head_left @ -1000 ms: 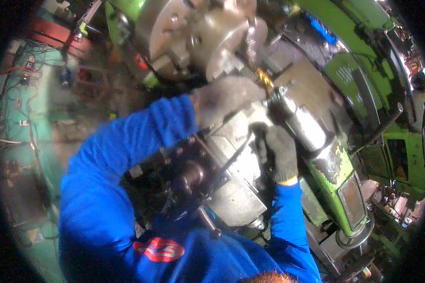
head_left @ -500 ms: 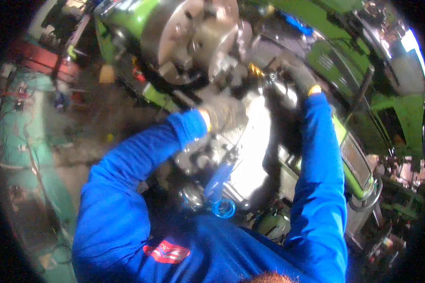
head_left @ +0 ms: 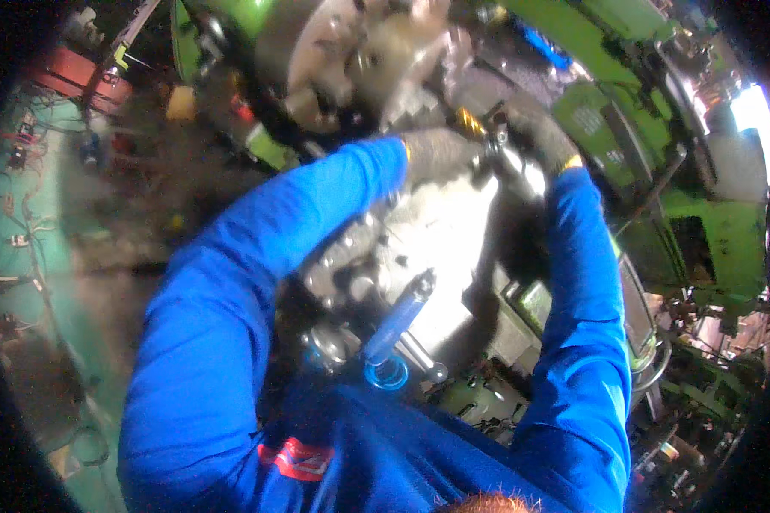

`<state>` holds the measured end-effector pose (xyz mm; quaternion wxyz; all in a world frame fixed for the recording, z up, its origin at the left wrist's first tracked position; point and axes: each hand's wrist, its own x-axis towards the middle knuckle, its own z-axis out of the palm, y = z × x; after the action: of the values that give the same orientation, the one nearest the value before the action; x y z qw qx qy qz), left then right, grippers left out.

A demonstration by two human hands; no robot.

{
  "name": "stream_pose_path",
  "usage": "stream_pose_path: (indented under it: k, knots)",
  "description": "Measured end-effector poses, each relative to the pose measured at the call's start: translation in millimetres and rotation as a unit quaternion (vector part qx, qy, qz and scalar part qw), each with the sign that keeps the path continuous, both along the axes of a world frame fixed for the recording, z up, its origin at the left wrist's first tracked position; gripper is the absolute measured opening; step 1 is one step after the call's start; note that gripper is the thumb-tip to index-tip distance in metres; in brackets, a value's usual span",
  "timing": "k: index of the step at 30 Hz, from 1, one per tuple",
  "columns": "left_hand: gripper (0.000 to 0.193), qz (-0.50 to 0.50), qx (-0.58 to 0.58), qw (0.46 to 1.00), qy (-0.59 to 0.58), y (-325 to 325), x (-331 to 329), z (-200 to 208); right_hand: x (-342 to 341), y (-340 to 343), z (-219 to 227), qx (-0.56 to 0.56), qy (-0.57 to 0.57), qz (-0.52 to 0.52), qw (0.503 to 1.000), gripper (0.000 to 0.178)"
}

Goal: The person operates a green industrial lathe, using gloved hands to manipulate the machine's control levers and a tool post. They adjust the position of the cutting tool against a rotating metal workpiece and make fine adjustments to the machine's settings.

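Both of my hands wear dark work gloves. My left hand point(head_left: 441, 154) reaches across beneath the lathe chuck point(head_left: 338, 56), its fingertips up against a shiny metal holder point(head_left: 513, 164); its fingers are blurred. A gold-coloured spiral drill bit point(head_left: 470, 121) points up and left from near this holder, toward the chuck. On the holder's far right side, my right hand point(head_left: 537, 135) is curled over it, but what lies in its fingers is hidden. Below my hands sits a brightly lit metal carriage point(head_left: 445, 239).
A blue-handled tool point(head_left: 393, 329) lies over the carriage near my body, beside a blue ring point(head_left: 387, 374) and a lever with a ball end point(head_left: 437, 372). Green machine bodies point(head_left: 714, 227) stand on the right. A red box point(head_left: 81, 79) is at the far left.
My left hand has moved right and slightly away from me, from over the carriage to the metal holder by the drill bit. My right hand stays in about the same place.
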<state>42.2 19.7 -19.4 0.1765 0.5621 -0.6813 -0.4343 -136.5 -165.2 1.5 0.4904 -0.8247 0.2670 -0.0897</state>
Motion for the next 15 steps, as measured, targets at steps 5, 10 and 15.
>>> stream_pose_path:
  k: [5, 10, 15]
  knots:
    - [0.041, 0.098, 0.283, 0.806, 0.511, 6.3, 12.7, -26.9, 6.3, 10.2, 1.5, 0.040, 0.012, -0.029, 0.999, 0.020]
    - [0.033, 0.158, 0.304, 0.740, 0.579, -3.5, 5.0, -32.0, 8.0, -22.2, -28.7, -0.240, 0.121, 0.000, 0.963, 0.021]
    - [0.028, 0.204, 0.275, 0.768, 0.541, -5.1, 1.6, -31.4, 6.9, -30.8, -42.6, -0.432, 0.166, 0.005, 0.886, 0.026]
